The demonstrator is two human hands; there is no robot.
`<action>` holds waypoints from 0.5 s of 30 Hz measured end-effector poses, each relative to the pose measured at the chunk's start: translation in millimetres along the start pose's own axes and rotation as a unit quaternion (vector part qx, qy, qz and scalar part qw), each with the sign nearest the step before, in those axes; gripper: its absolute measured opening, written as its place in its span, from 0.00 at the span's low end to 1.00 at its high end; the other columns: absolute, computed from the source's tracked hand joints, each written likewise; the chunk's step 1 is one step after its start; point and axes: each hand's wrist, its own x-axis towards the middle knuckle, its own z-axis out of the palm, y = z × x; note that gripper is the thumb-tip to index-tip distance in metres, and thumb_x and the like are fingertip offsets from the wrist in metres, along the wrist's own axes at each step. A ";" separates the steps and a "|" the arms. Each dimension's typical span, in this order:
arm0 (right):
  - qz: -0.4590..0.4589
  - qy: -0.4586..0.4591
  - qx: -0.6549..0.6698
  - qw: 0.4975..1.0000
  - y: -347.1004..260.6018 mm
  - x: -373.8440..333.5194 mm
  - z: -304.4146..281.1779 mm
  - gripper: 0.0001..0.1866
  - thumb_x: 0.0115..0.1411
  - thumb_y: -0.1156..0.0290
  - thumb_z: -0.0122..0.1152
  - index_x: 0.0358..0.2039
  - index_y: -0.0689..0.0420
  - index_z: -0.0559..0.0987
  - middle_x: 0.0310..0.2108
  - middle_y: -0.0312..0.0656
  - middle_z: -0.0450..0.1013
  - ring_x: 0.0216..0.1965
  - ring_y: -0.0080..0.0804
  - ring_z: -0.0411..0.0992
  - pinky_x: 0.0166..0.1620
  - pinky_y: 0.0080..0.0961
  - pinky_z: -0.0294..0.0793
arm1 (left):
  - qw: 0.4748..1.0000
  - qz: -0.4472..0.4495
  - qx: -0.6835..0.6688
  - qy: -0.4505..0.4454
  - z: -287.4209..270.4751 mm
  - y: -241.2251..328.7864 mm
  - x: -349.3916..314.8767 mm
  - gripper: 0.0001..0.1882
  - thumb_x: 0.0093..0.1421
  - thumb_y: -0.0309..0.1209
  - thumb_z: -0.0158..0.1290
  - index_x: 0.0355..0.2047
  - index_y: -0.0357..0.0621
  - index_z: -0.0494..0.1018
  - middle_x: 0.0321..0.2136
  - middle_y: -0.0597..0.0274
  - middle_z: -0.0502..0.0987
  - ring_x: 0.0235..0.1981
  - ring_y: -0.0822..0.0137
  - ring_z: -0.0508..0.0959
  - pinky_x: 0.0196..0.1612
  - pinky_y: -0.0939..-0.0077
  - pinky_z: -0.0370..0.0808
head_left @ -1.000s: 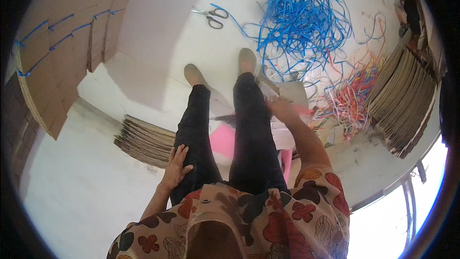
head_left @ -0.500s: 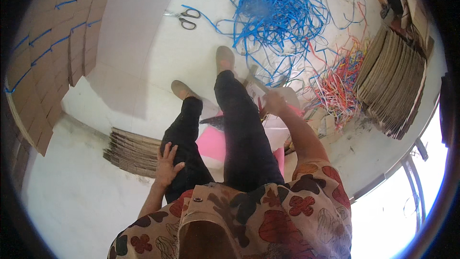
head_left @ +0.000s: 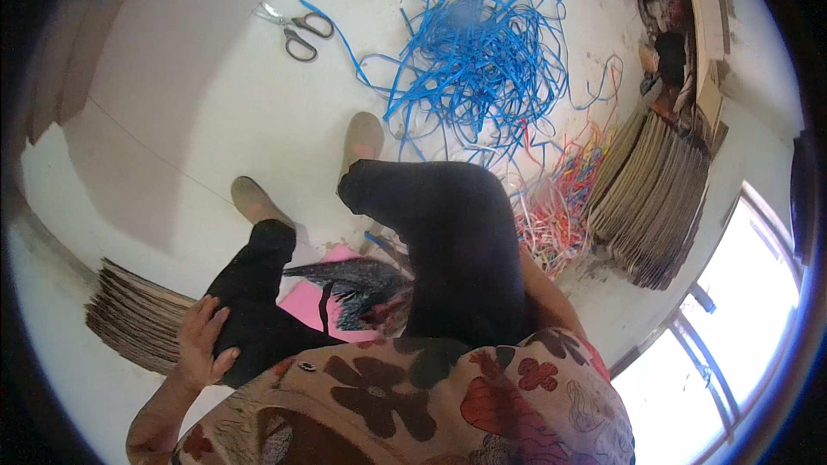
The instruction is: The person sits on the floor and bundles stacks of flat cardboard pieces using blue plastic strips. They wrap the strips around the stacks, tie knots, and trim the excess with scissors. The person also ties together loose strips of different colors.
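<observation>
- My black trousers (head_left: 465, 241) cover both legs, which are bent and apart, in the lower middle of the view.
- My left hand (head_left: 204, 340) rests on the left trouser leg, its fingers spread and gripping nothing that I can see.
- My right hand is hidden behind the right leg; only the right forearm (head_left: 554, 300) shows, so I cannot tell if this hand is holding something.
- Between my legs there is a dark patterned cloth-like thing (head_left: 357, 278) over a flat pink piece (head_left: 301, 303).
- Ahead of my shoes (head_left: 363, 132), dark-handled scissors (head_left: 289, 22) lie on the pale floor (head_left: 297, 112).
- To their right is a tangled heap of blue straps (head_left: 482, 60).
- Nearer on the right, short multicoloured straps (head_left: 560, 202) lie beside a stack of cardboard (head_left: 650, 198).
</observation>
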 end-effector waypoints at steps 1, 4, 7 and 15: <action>-0.010 0.021 0.015 1.000 -8.9 10.0 -2.8 0.16 0.46 0.65 0.61 0.36 0.59 0.76 0.28 0.46 0.73 0.31 0.36 0.71 0.36 0.29 0.70 | 1.000 0.012 0.005 0.023 9.8 -4.1 -10.8 0.30 0.53 0.48 0.48 0.46 0.33 0.67 0.49 0.40 0.65 0.50 0.42 0.65 0.52 0.52 0.61; -0.031 0.053 0.031 0.998 -5.9 31.2 -8.5 0.17 0.47 0.65 0.61 0.37 0.59 0.77 0.27 0.46 0.73 0.29 0.34 0.72 0.34 0.27 0.70 | 0.996 -0.003 -0.006 0.092 32.5 3.7 -20.0 0.29 0.54 0.47 0.47 0.45 0.32 0.68 0.49 0.40 0.65 0.51 0.42 0.65 0.53 0.53 0.60; -0.024 0.037 -0.024 0.999 54.7 38.1 -25.8 0.17 0.49 0.65 0.59 0.38 0.60 0.77 0.26 0.44 0.75 0.27 0.28 0.72 0.32 0.24 0.70 | 0.981 -0.044 -0.002 0.187 52.1 25.8 -18.7 0.27 0.55 0.45 0.47 0.46 0.34 0.68 0.49 0.43 0.66 0.51 0.46 0.66 0.54 0.56 0.59; 0.060 0.123 0.088 0.987 235.9 42.1 -71.9 0.15 0.41 0.68 0.60 0.31 0.62 0.79 0.27 0.53 0.74 0.31 0.47 0.73 0.37 0.35 0.72 | 0.939 -0.209 -0.042 0.270 70.4 63.9 2.4 0.26 0.55 0.46 0.49 0.44 0.36 0.72 0.44 0.51 0.72 0.47 0.58 0.70 0.52 0.67 0.62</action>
